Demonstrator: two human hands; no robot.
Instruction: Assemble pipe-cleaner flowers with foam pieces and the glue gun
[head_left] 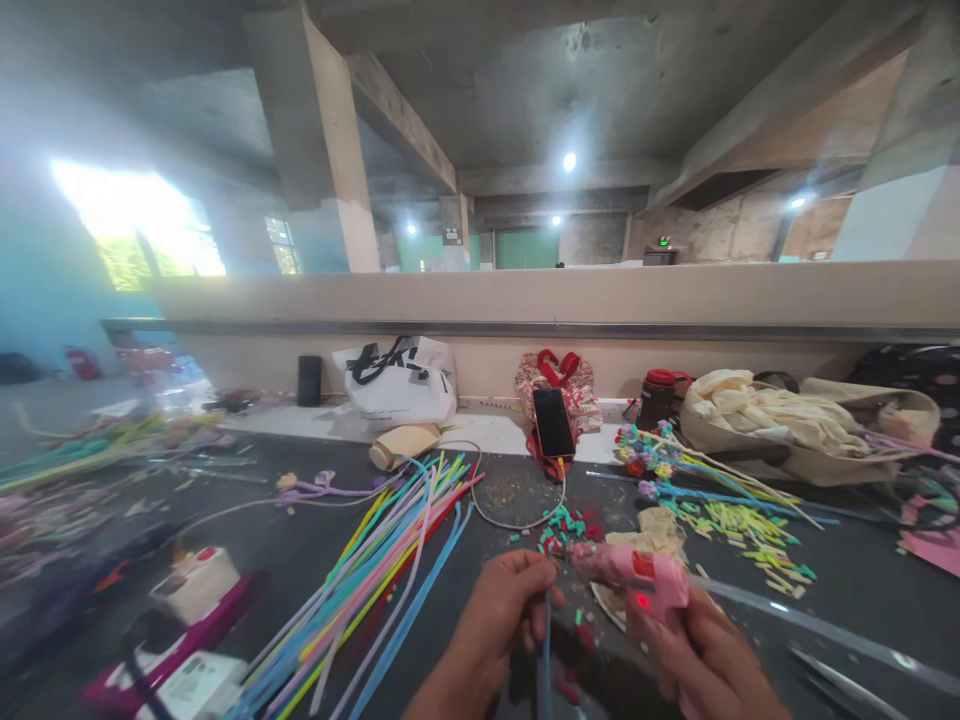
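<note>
My left hand (504,607) is closed in a pinch around a blue pipe cleaner (547,655), which hangs down below the fingers. A small red and white bit (553,546) shows at its top, too small to make out well. My right hand (701,650) is wrapped round the handle of a pink hot glue gun (654,578) with its red light lit. The gun's nozzle points left, close to my left fingertips; whether they touch is unclear. A long clear glue stick (817,628) runs out of the gun's back to the right.
Left of my hands lies a bundle of coloured pipe cleaners (375,580). Cut green bits (570,524) and yellow bits (750,535) are scattered behind and to the right. A propped phone (553,422) trails a cable. Scissors-like metal blades (840,680) and a power strip (176,650) lie nearby.
</note>
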